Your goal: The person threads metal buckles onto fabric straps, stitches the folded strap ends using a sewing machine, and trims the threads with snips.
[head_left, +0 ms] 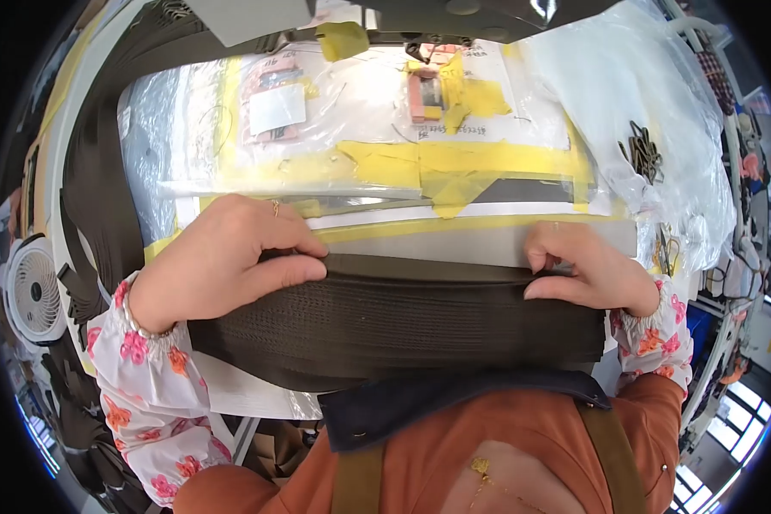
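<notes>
Before me lies a thick stack of dark brown fabric strips (437, 330), its layered edges facing my body. My left hand (231, 257) pinches the far left part of the topmost dark fabric strip (428, 268) between thumb and fingers. Farther right, the thumb and curled fingers of my right hand (587, 265) close on the same strip near its right end. Between the two hands the strip's edge runs nearly straight along the grey plate (480, 244). My fingertips partly hide the gripped edge.
Beyond the plate, yellow tape (454, 158) and clear plastic cover a marked template sheet under a sewing machine head (424, 51). More dark fabric (103, 188) curves along the left. Metal clips (641, 154) lie on plastic at the right. A white fan (36, 291) stands far left.
</notes>
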